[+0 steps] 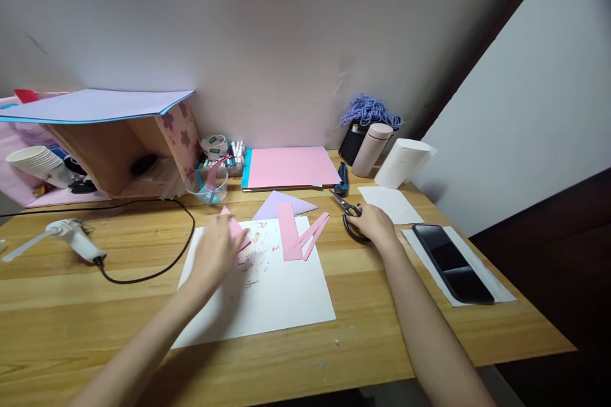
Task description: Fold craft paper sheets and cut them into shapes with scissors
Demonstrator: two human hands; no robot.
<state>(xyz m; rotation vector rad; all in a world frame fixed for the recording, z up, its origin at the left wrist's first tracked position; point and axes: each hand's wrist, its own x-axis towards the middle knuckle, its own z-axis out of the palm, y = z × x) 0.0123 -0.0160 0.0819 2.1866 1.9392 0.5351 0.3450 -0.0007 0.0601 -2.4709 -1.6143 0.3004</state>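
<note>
Pinching pink paper [235,226], the left hand [216,243] works over the white sheet's [281,299] far-left part; marks suggest the sheet shields the table [363,343]. Right of the sheet, the right hand [375,224] grips scissors [352,208] handle-first, presumably keeping blades away.

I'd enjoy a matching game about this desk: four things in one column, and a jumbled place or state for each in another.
Things:
1. Left hand
2. Scissors
3. Phone
4. Yarn

Places and states:
A. Lying on white paper near the table's right edge
B. Heaped above a black holder by the wall
C. Holding pink paper
D. In the right hand

Right pairs: 1-C, 2-D, 3-A, 4-B
</note>
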